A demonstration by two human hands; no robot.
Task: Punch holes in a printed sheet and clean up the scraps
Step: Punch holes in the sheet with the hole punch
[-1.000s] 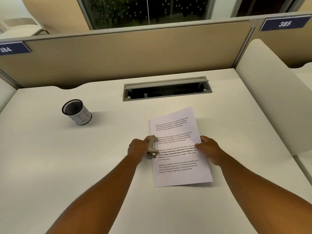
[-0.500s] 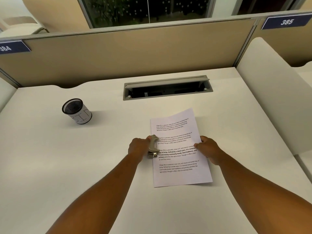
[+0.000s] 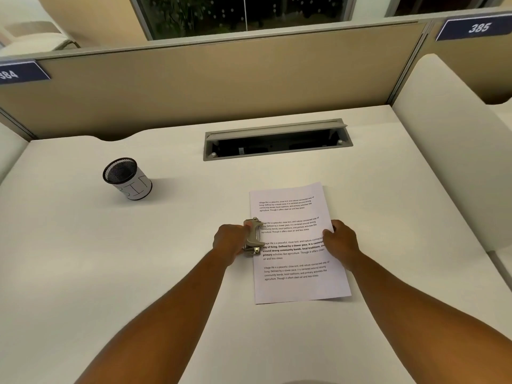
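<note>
While a mesh bin (image 3: 127,178) stands far left on the desk (image 3: 83,259), L hand (image 3: 229,241) grips the hole punch (image 3: 253,236) at the printed sheet (image 3: 299,245)'s left edge; R hand (image 3: 339,241) pinches the sheet's right edge, desk center-right.

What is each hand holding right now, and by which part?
The left hand grips the hole punch from its left side. The right hand holds the printed sheet at its right edge, mid-height.
</note>
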